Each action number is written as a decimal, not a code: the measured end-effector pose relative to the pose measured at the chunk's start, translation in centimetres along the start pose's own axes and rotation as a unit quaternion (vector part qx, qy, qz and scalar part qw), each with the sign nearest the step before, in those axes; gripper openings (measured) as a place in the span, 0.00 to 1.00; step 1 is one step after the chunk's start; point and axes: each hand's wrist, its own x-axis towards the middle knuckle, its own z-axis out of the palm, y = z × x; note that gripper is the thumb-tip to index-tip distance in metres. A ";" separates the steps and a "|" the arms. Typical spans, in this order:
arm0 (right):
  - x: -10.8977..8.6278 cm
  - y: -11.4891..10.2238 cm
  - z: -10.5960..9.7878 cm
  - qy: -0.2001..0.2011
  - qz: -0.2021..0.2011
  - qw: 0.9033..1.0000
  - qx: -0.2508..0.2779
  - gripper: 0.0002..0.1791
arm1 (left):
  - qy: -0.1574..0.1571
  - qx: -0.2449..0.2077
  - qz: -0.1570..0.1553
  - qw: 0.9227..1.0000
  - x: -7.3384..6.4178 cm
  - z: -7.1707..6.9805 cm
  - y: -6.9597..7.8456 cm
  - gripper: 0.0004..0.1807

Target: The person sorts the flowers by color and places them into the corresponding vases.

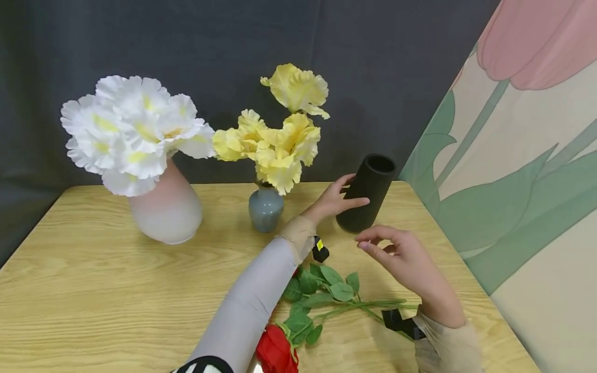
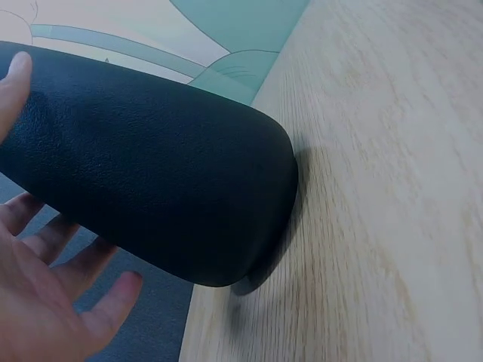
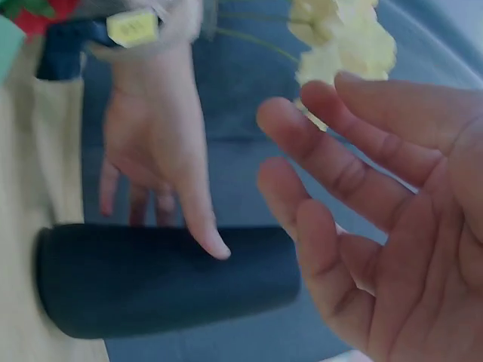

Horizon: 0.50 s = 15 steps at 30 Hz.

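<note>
A tall matte black vase (image 1: 366, 194) stands near the back right of the wooden table. My left hand (image 1: 333, 202) holds it from the left, thumb across the front and fingers passing behind. In the left wrist view, the base of the black vase (image 2: 173, 173) is down by the tabletop. My right hand (image 1: 396, 256) hovers in front of the vase, fingers loosely bent with nothing in them. The right wrist view shows this right hand (image 3: 392, 204) close, with the vase beyond it. Red roses (image 1: 276, 348) with leafy green stems (image 1: 342, 305) lie on the table below both hands.
At the left, a pink-and-white vase (image 1: 168, 212) bears large white flowers (image 1: 135, 129). A small grey-blue vase (image 1: 266, 210) with yellow flowers (image 1: 284, 145) is left of my left hand. Dark cloth (image 1: 224, 46) hangs behind the table; a tulip-patterned panel (image 1: 522, 181) borders its right side.
</note>
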 end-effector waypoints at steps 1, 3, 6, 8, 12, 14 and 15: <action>0.0 -0.1 0.3 -0.016 -0.003 1.000 -0.001 0.06 | -0.001 0.003 -0.002 1.000 0.0 0.0 0.0 0.44; 0.1 -0.2 0.9 -0.043 -0.012 0.999 -0.001 0.06 | -0.004 0.008 -0.004 1.000 0.1 0.1 -0.1 0.45; 0.4 -0.3 1.6 -0.075 -0.032 0.997 0.003 0.06 | 0.003 0.008 0.000 1.000 0.2 0.2 -0.2 0.47; 0.7 -0.5 2.0 -0.096 -0.046 0.994 0.010 0.06 | 0.012 0.007 0.006 1.000 0.3 0.2 -0.2 0.47; 1.0 -0.9 2.6 -0.149 -0.070 0.986 0.015 0.05 | 0.019 0.020 0.010 1.000 0.3 0.2 -0.1 0.48; 1.1 -1.1 3.1 -0.182 -0.077 0.980 0.023 0.05 | 0.017 0.034 0.006 0.999 0.4 0.3 -0.1 0.50; 1.2 -1.1 3.4 -0.198 -0.081 0.976 0.029 0.05 | 0.015 0.040 0.003 0.999 0.4 0.4 -0.2 0.51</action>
